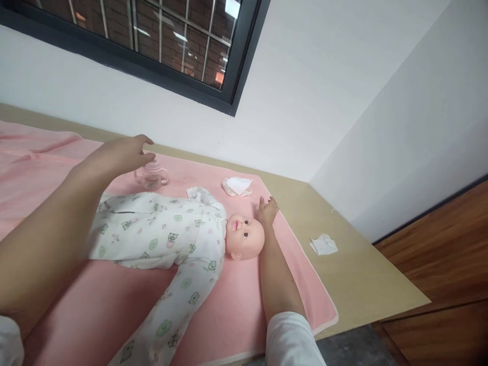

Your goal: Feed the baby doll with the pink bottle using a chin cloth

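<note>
A baby doll (pixel 246 237) lies on its back on a pink blanket (pixel 236 300), in a white sleepsuit (pixel 160 229) with green and brown animal prints. Beyond the doll's body stands a clear two-handled baby bottle (pixel 151 175) with a pink top. Over that top is my left hand (pixel 131 152), thumb and forefinger apart; whether it touches the bottle I cannot tell. My right hand (pixel 269 209) rests by the blanket's edge past the doll's head, fingers loosely bent and apart, holding nothing visible. My right forearm runs close alongside the head.
An opened pack of white tissues (pixel 238 186) lies on the blanket near the wall. On the wooden tabletop (pixel 366 284) to the right is a crumpled white tissue (pixel 324 244). A white wall and a dark-framed window (pixel 232 96) bound the far side.
</note>
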`<state>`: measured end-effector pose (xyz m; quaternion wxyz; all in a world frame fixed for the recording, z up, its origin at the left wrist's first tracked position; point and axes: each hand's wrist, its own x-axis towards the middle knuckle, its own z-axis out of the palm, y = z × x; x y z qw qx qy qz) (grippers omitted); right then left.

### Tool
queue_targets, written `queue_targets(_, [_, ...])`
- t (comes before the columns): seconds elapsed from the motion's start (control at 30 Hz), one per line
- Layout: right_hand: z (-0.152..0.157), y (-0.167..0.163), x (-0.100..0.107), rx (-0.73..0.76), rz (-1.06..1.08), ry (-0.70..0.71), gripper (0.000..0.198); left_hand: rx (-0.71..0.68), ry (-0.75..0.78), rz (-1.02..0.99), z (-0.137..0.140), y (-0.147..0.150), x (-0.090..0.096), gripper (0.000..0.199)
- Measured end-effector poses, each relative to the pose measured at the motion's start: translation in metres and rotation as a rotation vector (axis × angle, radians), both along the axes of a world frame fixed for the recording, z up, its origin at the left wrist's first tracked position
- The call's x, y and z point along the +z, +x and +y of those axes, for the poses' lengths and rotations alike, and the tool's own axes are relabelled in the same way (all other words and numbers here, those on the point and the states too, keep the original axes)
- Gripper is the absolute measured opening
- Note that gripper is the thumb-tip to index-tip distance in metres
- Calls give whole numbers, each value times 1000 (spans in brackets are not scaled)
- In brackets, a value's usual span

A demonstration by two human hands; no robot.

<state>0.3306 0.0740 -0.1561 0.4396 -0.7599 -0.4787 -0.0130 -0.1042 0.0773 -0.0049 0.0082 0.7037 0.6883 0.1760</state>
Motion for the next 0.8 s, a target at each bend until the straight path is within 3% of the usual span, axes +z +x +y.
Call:
queue_targets(0.13, [-2, -8, 6, 74, -96, 123, 53, -100, 236, -103, -54, 32, 17, 43])
queue_targets(0.2, [-3, -12, 8, 155, -128, 96, 52, -144, 338, -145, -77, 47, 21, 43])
queue_targets(0.3, [-2, -17, 9, 322, -150, -33, 49, -221, 364, -208, -96, 64, 19, 42])
queue_targets(0.43, [1, -24, 5, 502, -164, -173, 39, -334, 270, -247, -95, 85, 9, 40])
queue_targets(0.57, [5, -30, 1, 593, -123, -222, 32, -445, 140, -219, -82, 111, -3, 44])
queue_targets(0.8, [4, -34, -2, 636, -101, -240, 28, -607, -100, 90, -52, 176, -12, 46])
